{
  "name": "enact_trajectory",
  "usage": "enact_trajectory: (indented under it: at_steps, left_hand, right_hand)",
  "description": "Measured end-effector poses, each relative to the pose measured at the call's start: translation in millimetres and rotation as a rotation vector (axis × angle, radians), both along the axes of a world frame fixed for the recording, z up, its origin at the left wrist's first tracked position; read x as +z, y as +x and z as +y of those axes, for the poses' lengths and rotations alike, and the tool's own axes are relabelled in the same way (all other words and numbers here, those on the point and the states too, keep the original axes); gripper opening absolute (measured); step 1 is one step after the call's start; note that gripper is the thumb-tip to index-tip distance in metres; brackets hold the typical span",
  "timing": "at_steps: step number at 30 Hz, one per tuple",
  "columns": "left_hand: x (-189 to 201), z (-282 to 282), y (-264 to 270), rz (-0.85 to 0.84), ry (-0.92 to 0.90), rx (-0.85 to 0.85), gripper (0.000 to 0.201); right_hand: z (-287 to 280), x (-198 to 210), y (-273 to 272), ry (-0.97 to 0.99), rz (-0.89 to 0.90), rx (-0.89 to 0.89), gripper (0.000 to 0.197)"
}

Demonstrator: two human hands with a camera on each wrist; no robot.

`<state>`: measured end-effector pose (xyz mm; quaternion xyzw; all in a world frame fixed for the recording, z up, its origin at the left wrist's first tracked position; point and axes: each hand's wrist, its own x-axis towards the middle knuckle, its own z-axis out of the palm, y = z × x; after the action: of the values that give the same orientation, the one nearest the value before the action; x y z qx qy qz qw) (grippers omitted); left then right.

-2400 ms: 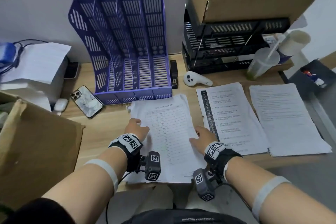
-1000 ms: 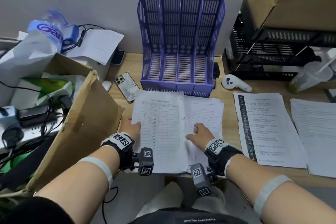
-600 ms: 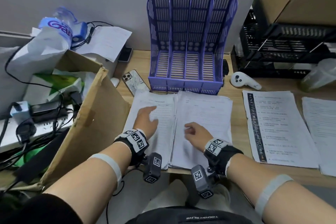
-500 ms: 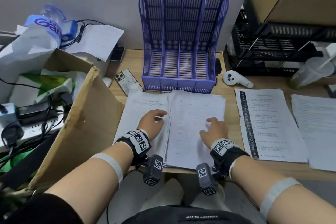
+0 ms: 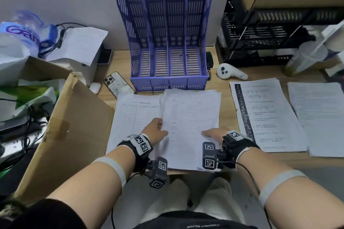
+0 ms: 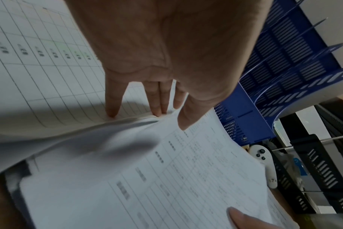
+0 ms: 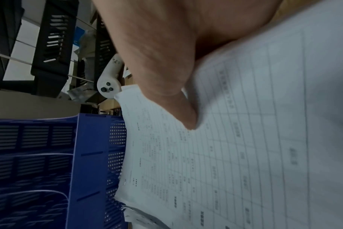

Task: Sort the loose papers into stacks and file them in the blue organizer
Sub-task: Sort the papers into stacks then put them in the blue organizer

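Note:
The blue organizer (image 5: 168,46) stands upright at the back of the desk with nothing in its slots. In front of it a gridded sheet pile (image 5: 135,115) lies flat, and a second paper stack (image 5: 189,117) overlaps its right side. My left hand (image 5: 155,130) pinches that stack's left edge, thumb on top and fingers (image 6: 157,108) tucked beneath. My right hand (image 5: 214,133) grips the right edge, with its thumb (image 7: 186,117) pressed on the top sheet. Two more paper stacks (image 5: 264,115) (image 5: 320,117) lie flat to the right.
A cardboard box (image 5: 70,132) crowds the desk's left side, with a phone (image 5: 118,84) next to it. A white controller (image 5: 230,72) lies right of the organizer. Black trays (image 5: 270,33) and a plastic cup (image 5: 305,61) stand at the back right.
The single pile has been split, with the gridded sheets left at the left. Both hands moved from pressing flat on the papers to gripping the right stack's side edges.

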<state>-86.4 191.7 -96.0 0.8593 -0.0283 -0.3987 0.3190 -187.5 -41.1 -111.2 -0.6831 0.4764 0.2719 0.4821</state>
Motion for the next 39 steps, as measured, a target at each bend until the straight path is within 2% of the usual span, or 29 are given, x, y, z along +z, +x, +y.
enact_trajectory:
  at_steps: [3,7,9,10,12,15,18,19,21,23,24,27,30,33,35,37,39]
  left_hand:
    - [-2,-4,-2,-0.009,0.014,0.003,0.063]
    - [1,-16,-3,-0.025,0.051,-0.018,0.063]
    - [5,-24,-4,-0.061,0.082,-0.024,0.058]
    - [5,-29,-5,-0.092,0.08,-0.017,0.053]
    - [7,-41,-10,-0.139,0.03,-0.002,0.039]
    - [8,-61,-20,-0.099,-0.009,-0.086,0.012]
    - [4,-75,-26,-0.054,0.032,-0.184,0.026]
    - [4,-78,-26,-0.069,0.046,-0.184,0.023]
    - [3,-80,-24,-0.1,0.062,-0.158,0.012]
    - [1,-81,-23,-0.109,0.067,-0.1,0.052]
    - [2,-82,-22,-0.101,0.057,-0.073,0.063]
    - [6,-86,-23,-0.002,-0.027,0.022,0.073]
    - [14,-87,-24,0.097,-0.121,0.02,0.052]
    - [15,-83,-26,0.181,-0.248,0.057,0.032]
    - [13,-75,-23,0.19,-0.294,0.132,0.03]
    - [9,-60,-13,0.211,-0.327,0.196,0.03]
    - [17,-41,-4,0.189,-0.317,0.231,0.031]
  right_hand:
    - [-6,12,-1,-0.079,0.019,0.092,0.038]
    - [-29,26,-14,-0.283,-0.039,0.161,0.023]
    - [-41,23,-21,-0.409,-0.059,0.173,0.027]
    - [-45,22,-24,-0.45,-0.067,0.158,0.035]
    - [-50,21,-30,-0.493,-0.101,0.117,0.044]
    - [-54,19,-38,-0.544,-0.14,0.106,0.02]
    - [-59,17,-46,-0.582,-0.153,0.112,0.013]
    - [-62,16,-48,-0.586,-0.162,0.103,0.016]
    - [-68,19,-51,-0.573,-0.176,0.072,0.017]
    - [-71,23,-52,-0.536,-0.184,0.032,0.012]
    - [-73,24,-53,-0.514,-0.201,0.024,0.01]
    - [-75,26,-54,-0.402,-0.286,0.048,0.014]
    - [-77,31,-52,-0.267,-0.349,0.102,0.033]
    - [-69,39,-47,-0.183,-0.357,0.131,0.021]
    - [-59,43,-40,-0.186,-0.39,0.13,0.018]
    - [-47,47,-30,-0.178,-0.428,0.119,0.029]
    - [-32,53,-17,-0.116,-0.409,0.123,0.031]
